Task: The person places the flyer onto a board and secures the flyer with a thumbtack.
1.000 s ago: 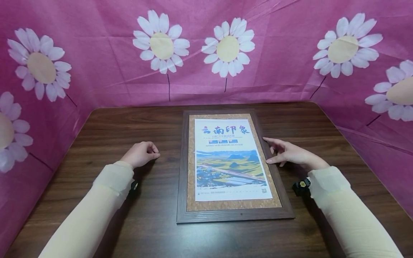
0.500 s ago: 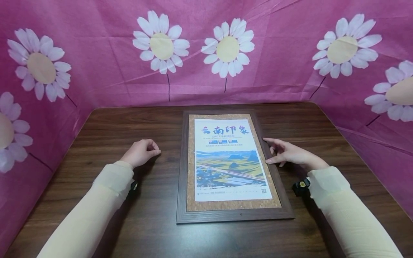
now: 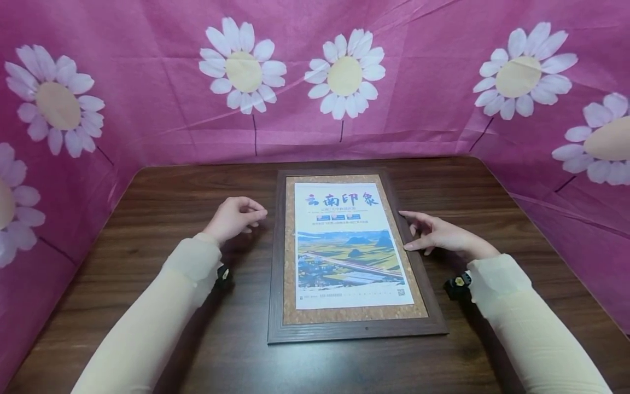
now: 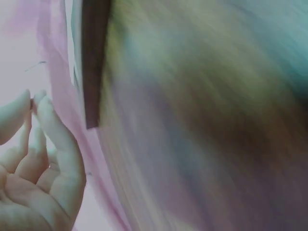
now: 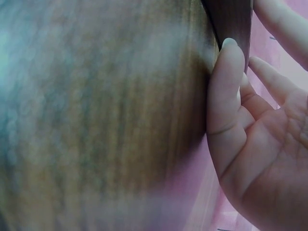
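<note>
My left hand (image 3: 234,218), pinched on something or nothing, I can't tell, is now nearer the frame (image 3: 354,331), likely for work there. My spread right hand (image 3: 445,235) touches its edge.

I'm watching two pale cream sleeves: left sleeve (image 3: 143,328), right sleeve (image 3: 546,334), both long and plain! Down to the puffy left cuff (image 3: 189,268), the right cuff (image 3: 497,282), and there, a black wrist device (image 3: 458,285) on the right, flashing yellow marking!
</note>
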A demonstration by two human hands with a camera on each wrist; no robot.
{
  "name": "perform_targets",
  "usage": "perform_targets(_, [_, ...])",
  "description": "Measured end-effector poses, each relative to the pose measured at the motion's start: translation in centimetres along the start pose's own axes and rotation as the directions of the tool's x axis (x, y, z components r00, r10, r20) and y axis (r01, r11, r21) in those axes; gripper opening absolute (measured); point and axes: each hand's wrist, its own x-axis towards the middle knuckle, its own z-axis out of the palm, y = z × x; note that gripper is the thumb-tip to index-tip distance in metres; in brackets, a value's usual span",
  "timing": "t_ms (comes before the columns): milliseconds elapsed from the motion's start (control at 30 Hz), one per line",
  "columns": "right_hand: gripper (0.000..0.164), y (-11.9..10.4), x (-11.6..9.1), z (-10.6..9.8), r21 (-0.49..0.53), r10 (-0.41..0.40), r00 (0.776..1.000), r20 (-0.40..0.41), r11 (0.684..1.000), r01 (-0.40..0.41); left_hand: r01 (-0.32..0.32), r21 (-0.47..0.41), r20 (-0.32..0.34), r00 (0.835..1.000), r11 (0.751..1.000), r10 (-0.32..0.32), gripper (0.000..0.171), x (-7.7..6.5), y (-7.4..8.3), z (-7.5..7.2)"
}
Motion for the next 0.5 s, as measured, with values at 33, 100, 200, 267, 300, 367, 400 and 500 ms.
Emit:
perform_targets(33, [0.092, 0.0, 0.0, 0.0, 0.001, -0.001, 1.0, 0.001, 1.0, 0.001, 0.0, -0.036, 0.0, 1.0, 0.999, 0.0, 0.029, 0.3, 0.4, 0.2])
perform_targets(100, [0.092, 0.1, 0.0, -0.1, 0.007, 0.002, 1.0, 0.002, 1.0, -0.002, -0.005, -0.108, 0.0, 1.0, 0.994, 0.006, 0.03, 0.8, 1.1, 0.8])
perform_targets(200, [0.091, 0.1, -0.1, -0.2, 0.013, -0.002, 1.0, 0.007, 1.0, 0.001, -0.003, -0.207, 0.0, 1.0, 0.978, 0.003, 0.031, 1.6, 2.3, 1.5])
perform_targets(267, [0.091, 0.2, -0.1, -0.2, 0.015, 0.002, 1.0, 0.005, 1.0, -0.002, -0.004, -0.258, 0.0, 1.0, 0.966, 0.004, 0.032, 2.2, 2.9, 2.0])
perform_targets(300, [0.091, 0.2, -0.2, -0.2, 0.015, 0.002, 1.0, 0.003, 1.0, -0.002, 0.0, -0.282, 0.001, 1.0, 0.959, 0.001, 0.032, 2.5, 3.2, 2.2])
perform_targets(367, [0.091, 0.3, -0.2, -0.2, 0.015, 0.005, 1.0, 0.001, 1.0, -0.005, 0.011, -0.323, 0.002, 1.0, 0.946, -0.011, 0.033, 3.1, 3.7, 2.7])
perform_targets(400, [0.091, 0.3, -0.2, -0.2, 0.016, 0.006, 1.0, -0.001, 1.0, -0.006, 0.015, -0.339, 0.002, 1.0, 0.941, -0.015, 0.034, 3.3, 3.9, 2.9])
perform_targets(500, [0.091, 0.4, -0.1, -0.1, 0.019, 0.006, 1.0, -0.003, 1.0, -0.006, 0.027, -0.383, -0.002, 1.0, 0.924, -0.03, 0.034, 4.3, 4.5, 3.6])
